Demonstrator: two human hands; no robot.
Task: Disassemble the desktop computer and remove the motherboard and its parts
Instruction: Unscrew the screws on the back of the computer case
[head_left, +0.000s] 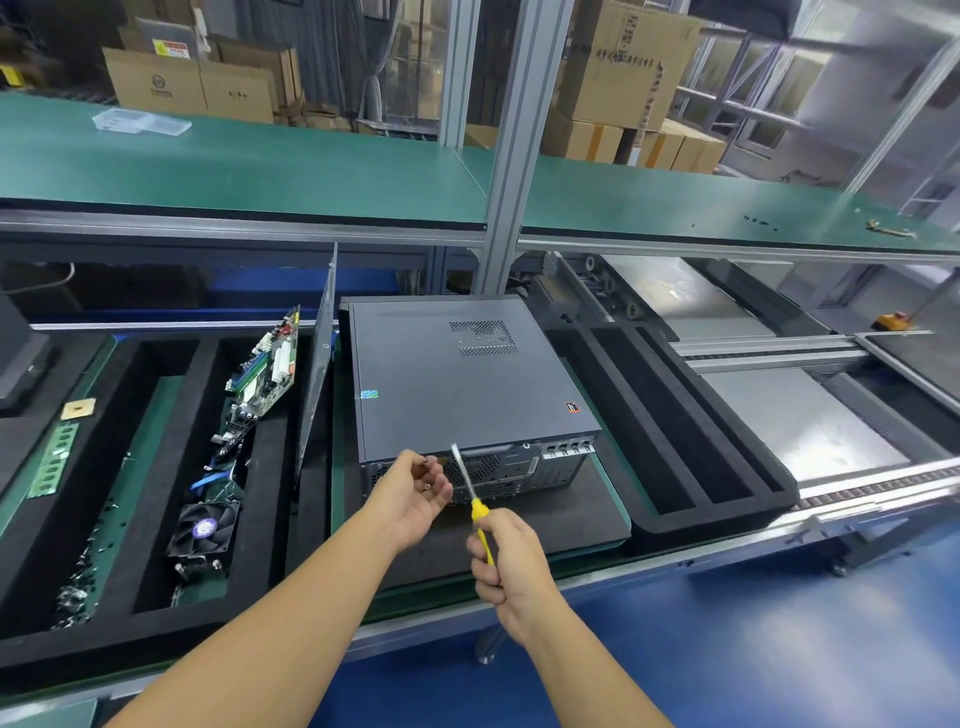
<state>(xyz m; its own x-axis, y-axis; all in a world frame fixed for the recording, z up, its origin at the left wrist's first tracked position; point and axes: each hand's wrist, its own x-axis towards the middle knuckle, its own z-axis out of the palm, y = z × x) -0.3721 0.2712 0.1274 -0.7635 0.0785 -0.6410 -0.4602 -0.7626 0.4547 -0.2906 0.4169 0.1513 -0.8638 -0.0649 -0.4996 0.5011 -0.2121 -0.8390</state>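
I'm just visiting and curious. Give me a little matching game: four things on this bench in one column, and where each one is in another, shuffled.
Things:
1 screwdriver
2 screw
3 motherboard
4 fan

Places:
A tilted on edge in the foam tray
B in the right hand
C lying flat in the same tray, nearer the person
D in the left hand

Pairs: 1-B, 2-D, 3-A, 4-C

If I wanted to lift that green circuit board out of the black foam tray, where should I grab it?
Probably pinch the motherboard by its raised far edges, coming from above: it stands tilted in the foam tray slot, its face crowded with parts.
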